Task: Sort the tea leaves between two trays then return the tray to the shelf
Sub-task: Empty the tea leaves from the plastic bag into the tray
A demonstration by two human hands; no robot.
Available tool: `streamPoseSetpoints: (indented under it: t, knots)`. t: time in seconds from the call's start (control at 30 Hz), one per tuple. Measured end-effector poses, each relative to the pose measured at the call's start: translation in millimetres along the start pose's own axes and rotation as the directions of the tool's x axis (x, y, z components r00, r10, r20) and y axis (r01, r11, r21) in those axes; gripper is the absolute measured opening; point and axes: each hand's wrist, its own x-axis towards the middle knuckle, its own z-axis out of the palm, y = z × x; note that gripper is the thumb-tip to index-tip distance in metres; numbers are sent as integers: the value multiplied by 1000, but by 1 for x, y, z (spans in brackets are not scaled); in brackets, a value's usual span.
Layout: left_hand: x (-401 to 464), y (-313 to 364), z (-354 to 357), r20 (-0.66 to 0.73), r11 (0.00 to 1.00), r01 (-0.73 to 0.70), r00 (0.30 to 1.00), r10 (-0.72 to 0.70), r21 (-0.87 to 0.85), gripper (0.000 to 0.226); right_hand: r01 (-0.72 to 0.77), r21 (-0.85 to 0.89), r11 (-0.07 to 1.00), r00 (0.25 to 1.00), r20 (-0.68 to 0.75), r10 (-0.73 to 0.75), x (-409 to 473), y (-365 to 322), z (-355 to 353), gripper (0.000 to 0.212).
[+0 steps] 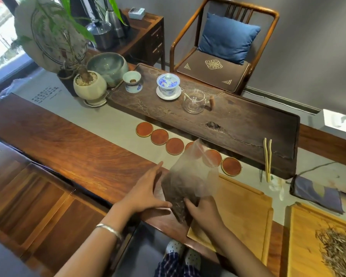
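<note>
**Soft bag of tea, grip it low**

My right hand (203, 209) pinches the clear plastic bag of dark tea leaves (185, 184) at its base, over the empty bamboo tray (246, 212); my left hand (146, 191) is spread beside it. It looks limp, light and slippery, so I'd support the bottom. Pale leaves (336, 250) lie on the far-right tray (300, 236).

Both hands (205, 211) on tea bag (186, 184)

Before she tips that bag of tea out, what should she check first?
1. Right hand grips the bag at its lower end: ok.
2. Left hand steadies the bag's side: ok, flat against it.
3. Near tray has bare space for leaves: ok.
4. Bag mouth open: cannot tell, the top is crumpled.
5. Bag sits over the tray: not ok, mostly over the table.
6. Far tray with pale leaves sits apart: ok.
</note>
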Motion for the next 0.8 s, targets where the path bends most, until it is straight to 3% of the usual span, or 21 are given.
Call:
streamPoseSetpoints:
  t: [0.17, 0.4, 0.53, 0.6, 0.7, 0.8]
  knots:
    - [8, 16, -5, 136, 989, -63, 987, 81, -131, 124, 61, 198, 978, 998, -36, -55, -12, -13, -41, 47]
    - [-5, 60, 17, 291, 945, 14, 953, 87, -327, 82, -36, 582, 813, 999, 46, 11, -49, 12, -100, 61]
    - [-19, 86, 42, 334, 926, 13, 935, 123, -377, 62, -56, 643, 764, 997, 0, 73, -77, 27, -112, 52]
    - [-26, 92, 56, 320, 904, 37, 941, 112, -426, 56, -98, 683, 723, 990, -7, 141, -91, 37, -110, 59]
    - [-38, 96, 74, 302, 845, 124, 952, 46, -519, 52, -214, 713, 668, 962, 35, 270, -111, 53, -102, 76]
    - [-48, 96, 91, 352, 797, 227, 936, -19, -559, 57, -296, 732, 614, 934, 85, 348, -127, 64, -88, 67]
